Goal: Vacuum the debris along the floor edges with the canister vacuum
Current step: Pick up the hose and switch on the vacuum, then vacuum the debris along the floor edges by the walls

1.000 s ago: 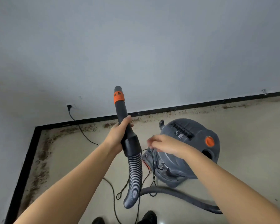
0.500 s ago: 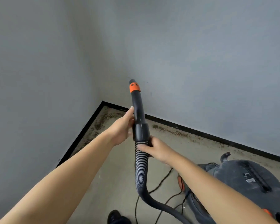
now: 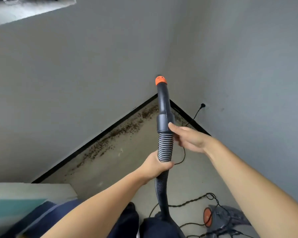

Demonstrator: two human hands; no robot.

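Two bare hands on the black ribbed vacuum hose [image 3: 165,148], raised over the corner.
Left hand [image 3: 156,166] grips the ribs, fingers clamped; right hand [image 3: 187,138] touches the cuff, fingers loosely apart; brown debris [image 3: 117,133] lines the black skirting [image 3: 93,143].

Single head-worn wide-angle view, looking forward and steeply down into a room corner of grey walls [image 3: 76,83] and pale concrete floor [image 3: 120,162], close above both forearms.
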